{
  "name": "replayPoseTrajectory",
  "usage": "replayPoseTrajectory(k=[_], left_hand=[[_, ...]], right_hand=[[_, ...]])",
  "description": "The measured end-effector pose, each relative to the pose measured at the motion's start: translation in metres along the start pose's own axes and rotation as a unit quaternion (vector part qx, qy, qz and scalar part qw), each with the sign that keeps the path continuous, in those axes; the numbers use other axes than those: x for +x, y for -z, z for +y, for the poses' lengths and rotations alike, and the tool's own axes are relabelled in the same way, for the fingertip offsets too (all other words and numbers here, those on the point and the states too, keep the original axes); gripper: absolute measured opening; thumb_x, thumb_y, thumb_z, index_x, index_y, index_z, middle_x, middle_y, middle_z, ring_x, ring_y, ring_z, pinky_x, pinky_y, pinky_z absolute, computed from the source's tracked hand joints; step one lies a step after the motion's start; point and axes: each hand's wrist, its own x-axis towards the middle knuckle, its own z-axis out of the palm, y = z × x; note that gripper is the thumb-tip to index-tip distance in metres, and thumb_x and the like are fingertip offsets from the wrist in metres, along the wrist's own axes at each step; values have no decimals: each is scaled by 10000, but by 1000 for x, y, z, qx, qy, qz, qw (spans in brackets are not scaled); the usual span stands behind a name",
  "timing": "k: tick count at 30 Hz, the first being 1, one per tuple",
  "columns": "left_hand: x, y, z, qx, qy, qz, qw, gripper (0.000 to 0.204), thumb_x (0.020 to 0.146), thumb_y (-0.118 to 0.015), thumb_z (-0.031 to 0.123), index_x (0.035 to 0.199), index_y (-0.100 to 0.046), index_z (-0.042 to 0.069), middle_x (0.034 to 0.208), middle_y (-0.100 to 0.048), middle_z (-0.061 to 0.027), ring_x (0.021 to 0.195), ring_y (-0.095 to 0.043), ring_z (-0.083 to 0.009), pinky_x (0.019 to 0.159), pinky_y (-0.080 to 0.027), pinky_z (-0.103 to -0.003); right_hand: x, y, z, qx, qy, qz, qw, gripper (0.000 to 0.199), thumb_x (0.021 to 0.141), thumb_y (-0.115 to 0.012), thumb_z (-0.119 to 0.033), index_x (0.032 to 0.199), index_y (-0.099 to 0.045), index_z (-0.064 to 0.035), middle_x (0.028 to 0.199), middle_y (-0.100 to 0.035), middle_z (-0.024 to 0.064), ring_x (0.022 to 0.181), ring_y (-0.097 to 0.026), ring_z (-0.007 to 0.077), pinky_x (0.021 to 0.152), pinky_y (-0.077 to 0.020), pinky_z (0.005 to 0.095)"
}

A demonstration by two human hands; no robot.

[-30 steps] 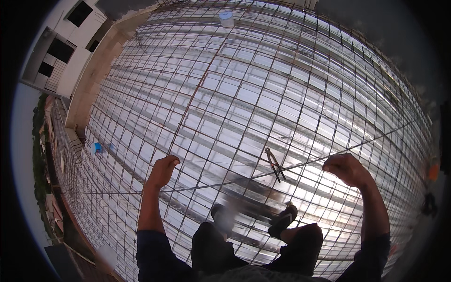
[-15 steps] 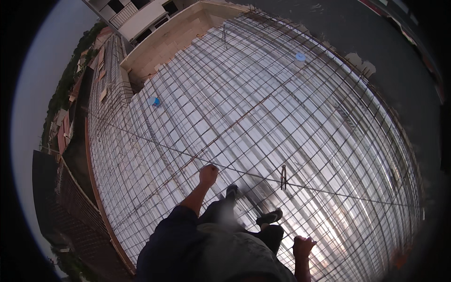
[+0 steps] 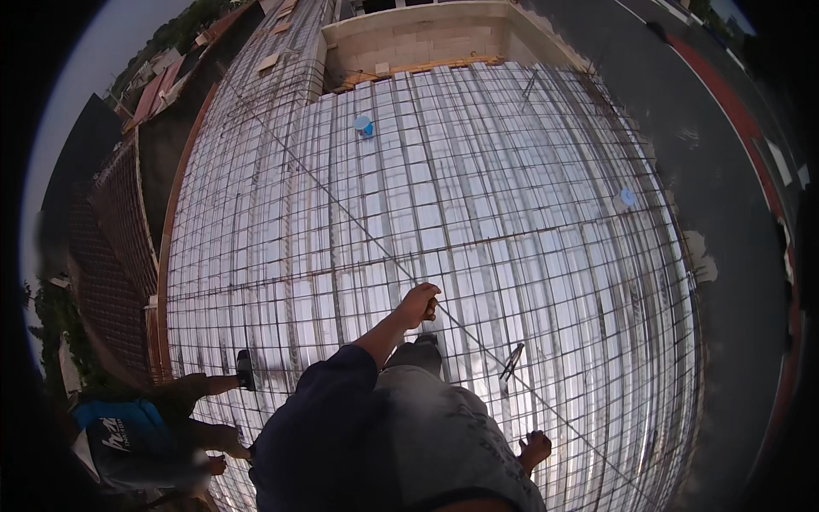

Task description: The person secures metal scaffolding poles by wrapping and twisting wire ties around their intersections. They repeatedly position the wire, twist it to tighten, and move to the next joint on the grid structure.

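Note:
A long thin steel bar (image 3: 328, 189) runs slantwise across a wide grid of tied rebar (image 3: 478, 243). My left hand (image 3: 420, 305) is closed round it near the middle of the view, arm stretched forward. Down at the right, my right hand (image 3: 535, 448) has its fingers curled in; whatever they may hold is hidden. Between my hands, a dark pair of pincers (image 3: 512, 362) stands tilted at the grid, with its handles close to the bar and apart from both hands.
Shiny metal decking lies under the grid. A blue-and-white container (image 3: 363, 126) and a pale blue round object (image 3: 627, 198) sit farther off. A low block wall (image 3: 418, 41) borders the far side, a road (image 3: 725, 213) the right. At left a co-worker (image 3: 128, 435) in blue and grey stands bent.
My view has swung to the left, bringing the co-worker into sight. My left hand has moved forward and right in the picture, still at the bar. My right hand stays low at the right.

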Motion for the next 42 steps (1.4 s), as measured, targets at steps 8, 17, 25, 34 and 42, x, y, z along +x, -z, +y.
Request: replayPoseTrajectory(k=[8, 17, 25, 34, 42], left_hand=[[-24, 48, -13, -127, 3, 145, 981, 137, 927, -519, 219, 1035, -499, 137, 619, -462, 1, 472, -444, -121, 502, -484, -373], [-94, 9, 18, -141, -141, 77, 977, 134, 951, -495, 208, 977, -494, 77, 642, -459, 9, 478, -391, -89, 465, -384, -283], [-151, -80, 64, -5, -134, -23, 991, 172, 967, -469, 220, 1003, -497, 54, 592, -378, 31, 445, -256, -56, 396, -219, -235], [-144, -148, 85, 33, -95, -111, 989, 171, 945, -481, 214, 1013, -502, 59, 619, -387, 11, 444, -298, -79, 403, -251, -230], [-123, -220, 46, 78, -29, -217, 973, 153, 957, -501, 239, 1007, -506, 95, 790, -546, -23, 696, -550, -138, 648, -495, -313]], right_hand=[[41, -41, -84, 273, 13, -76, 959, 174, 954, -448, -120, 978, -549, 19, 811, -557, 92, 731, -536, 200, 648, -466, 353], [-14, -40, -208, -1, 164, -161, 973, 268, 974, -442, -242, 1106, -578, -53, 556, -360, -54, 412, -288, 49, 352, -236, 224], [-157, -92, -245, -84, 199, -509, 833, 166, 969, -451, -147, 1042, -543, -30, 540, -393, -33, 433, -324, 47, 407, -270, 228], [-195, -120, -238, -221, 249, -531, 779, 172, 965, -469, -148, 1088, -546, -56, 618, -447, -23, 547, -401, 54, 517, -352, 246], [-175, -126, -167, -210, 383, -393, 809, 218, 967, -426, -224, 1053, -518, -46, 771, -616, 180, 741, -613, 374, 679, -465, 459]])
